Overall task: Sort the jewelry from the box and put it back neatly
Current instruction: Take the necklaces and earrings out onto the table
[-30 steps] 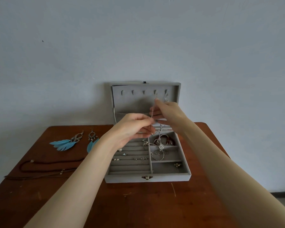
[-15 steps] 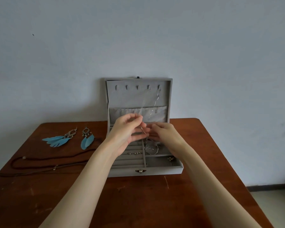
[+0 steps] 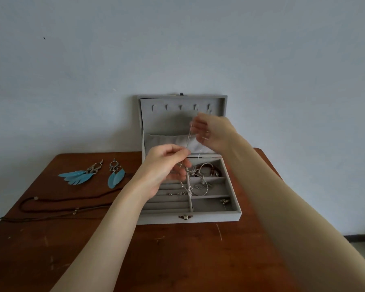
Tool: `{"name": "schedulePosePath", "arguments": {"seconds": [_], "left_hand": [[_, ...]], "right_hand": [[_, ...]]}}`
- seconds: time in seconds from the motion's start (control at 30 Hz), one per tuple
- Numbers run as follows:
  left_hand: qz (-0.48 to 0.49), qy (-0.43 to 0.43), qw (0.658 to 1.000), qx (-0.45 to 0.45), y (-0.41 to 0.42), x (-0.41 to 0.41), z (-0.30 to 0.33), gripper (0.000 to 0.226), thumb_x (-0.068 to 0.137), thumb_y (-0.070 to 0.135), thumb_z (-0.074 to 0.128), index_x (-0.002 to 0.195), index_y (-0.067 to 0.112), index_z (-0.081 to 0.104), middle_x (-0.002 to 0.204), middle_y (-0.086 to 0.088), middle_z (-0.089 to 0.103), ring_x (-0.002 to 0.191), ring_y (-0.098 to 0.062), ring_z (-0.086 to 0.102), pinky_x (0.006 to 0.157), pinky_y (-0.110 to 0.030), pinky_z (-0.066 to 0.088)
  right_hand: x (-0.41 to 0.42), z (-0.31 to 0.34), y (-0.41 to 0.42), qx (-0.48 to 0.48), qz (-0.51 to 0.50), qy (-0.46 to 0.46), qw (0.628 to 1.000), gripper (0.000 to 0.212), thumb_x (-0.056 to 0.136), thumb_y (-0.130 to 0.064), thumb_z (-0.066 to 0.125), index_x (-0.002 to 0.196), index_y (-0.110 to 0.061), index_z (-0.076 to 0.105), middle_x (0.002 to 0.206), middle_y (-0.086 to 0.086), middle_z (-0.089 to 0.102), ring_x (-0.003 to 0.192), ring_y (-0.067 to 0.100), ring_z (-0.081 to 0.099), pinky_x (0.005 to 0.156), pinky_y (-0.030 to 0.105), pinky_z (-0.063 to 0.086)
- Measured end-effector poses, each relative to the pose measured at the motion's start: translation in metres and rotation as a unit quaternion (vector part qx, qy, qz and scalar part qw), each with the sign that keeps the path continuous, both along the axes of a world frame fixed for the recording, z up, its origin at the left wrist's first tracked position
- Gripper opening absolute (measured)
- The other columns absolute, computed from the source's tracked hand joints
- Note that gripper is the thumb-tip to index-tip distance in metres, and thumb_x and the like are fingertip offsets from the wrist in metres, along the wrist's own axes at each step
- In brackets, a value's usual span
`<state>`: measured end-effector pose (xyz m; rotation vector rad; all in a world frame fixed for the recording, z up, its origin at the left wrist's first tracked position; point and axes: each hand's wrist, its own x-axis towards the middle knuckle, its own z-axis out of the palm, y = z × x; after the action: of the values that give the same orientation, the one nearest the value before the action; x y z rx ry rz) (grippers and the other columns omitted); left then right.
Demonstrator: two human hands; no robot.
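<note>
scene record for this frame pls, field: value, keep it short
surface: wooden table
box: grey jewelry box, lid open, upright
left hand: pinching thin silver chain, low end
right hand: holding chain's upper end near lid hooks
in box: bracelet, small rings
on table, left of box: two blue feather earrings, brown cord necklace

Two bare forearms and hands (image 3: 164, 165), no sleeves

The scene is dimly and evenly lit, with a cool grey cast on the wall (image 3: 177, 49). Shadows are soft; no glare is seen. Wide-angle stretching is seen at the lower edges. The right hand (image 3: 213, 131) is slightly blurred. Fine detail is softened throughout.
</note>
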<state>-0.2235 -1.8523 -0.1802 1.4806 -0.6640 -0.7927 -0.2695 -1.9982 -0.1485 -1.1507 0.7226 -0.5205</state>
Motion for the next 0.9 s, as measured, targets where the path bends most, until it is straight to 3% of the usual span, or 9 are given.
{"name": "schedulePosePath", "arguments": {"seconds": [0.27, 0.43, 0.57, 0.67, 0.77, 0.9], "left_hand": [[0.013, -0.022, 1.000, 0.013, -0.003, 0.002, 0.007, 0.013, 0.088, 0.015, 0.061, 0.095, 0.006, 0.065, 0.060, 0.002, 0.065, 0.046, -0.009, 0.046, 0.045, -0.020, 0.035], [0.059, 0.015, 0.998, -0.002, -0.010, 0.005, 0.012, 0.011, 0.087, 0.016, 0.063, 0.094, 0.008, 0.066, 0.071, -0.001, 0.069, 0.048, -0.009, 0.049, 0.045, -0.018, 0.039], [0.071, 0.020, 0.997, -0.008, -0.009, 0.006, 0.012, 0.014, 0.089, 0.016, 0.061, 0.098, 0.008, 0.067, 0.083, -0.004, 0.073, 0.053, -0.010, 0.057, 0.051, -0.019, 0.048], [0.075, 0.041, 0.996, -0.010, -0.007, 0.004, 0.013, 0.015, 0.090, 0.016, 0.059, 0.099, 0.008, 0.067, 0.086, -0.007, 0.073, 0.057, -0.012, 0.059, 0.051, -0.019, 0.049], [0.086, 0.087, 0.992, -0.007, -0.009, 0.004, 0.016, 0.015, 0.090, 0.017, 0.059, 0.097, 0.006, 0.066, 0.083, -0.007, 0.072, 0.057, -0.014, 0.059, 0.049, -0.020, 0.048], [0.102, 0.105, 0.989, -0.003, -0.011, 0.006, 0.019, 0.015, 0.089, 0.017, 0.060, 0.097, 0.005, 0.065, 0.080, -0.006, 0.071, 0.057, -0.013, 0.058, 0.049, -0.021, 0.048]], "right_hand": [[0.013, 0.008, -0.017, 0.100, -0.003, -0.043, 0.994, 0.013, 0.088, -0.009, 0.057, 0.075, -0.012, 0.057, 0.047, -0.003, 0.059, 0.052, 0.008, 0.050, 0.042, 0.016, 0.037], [0.021, 0.013, -0.018, 0.060, -0.052, -0.049, 0.996, 0.020, 0.086, -0.006, 0.056, 0.066, -0.009, 0.055, 0.040, -0.003, 0.056, 0.044, 0.009, 0.050, 0.042, 0.016, 0.040], [0.024, 0.008, -0.017, 0.076, -0.083, -0.079, 0.990, 0.020, 0.086, -0.006, 0.058, 0.067, -0.009, 0.056, 0.045, -0.001, 0.056, 0.044, 0.008, 0.049, 0.044, 0.016, 0.040], [0.025, 0.007, -0.015, 0.133, -0.093, -0.107, 0.981, 0.019, 0.087, -0.004, 0.055, 0.069, -0.008, 0.054, 0.047, 0.000, 0.054, 0.040, 0.008, 0.050, 0.041, 0.016, 0.040], [0.025, 0.011, -0.013, 0.198, -0.098, -0.146, 0.964, 0.020, 0.089, -0.001, 0.049, 0.069, -0.005, 0.049, 0.057, 0.003, 0.049, 0.048, 0.012, 0.048, 0.043, 0.020, 0.041], [0.022, 0.016, -0.015, 0.177, -0.063, -0.148, 0.971, 0.016, 0.088, 0.000, 0.048, 0.073, -0.006, 0.049, 0.054, 0.000, 0.038, 0.032, 0.009, 0.036, 0.034, 0.014, 0.029]]}}
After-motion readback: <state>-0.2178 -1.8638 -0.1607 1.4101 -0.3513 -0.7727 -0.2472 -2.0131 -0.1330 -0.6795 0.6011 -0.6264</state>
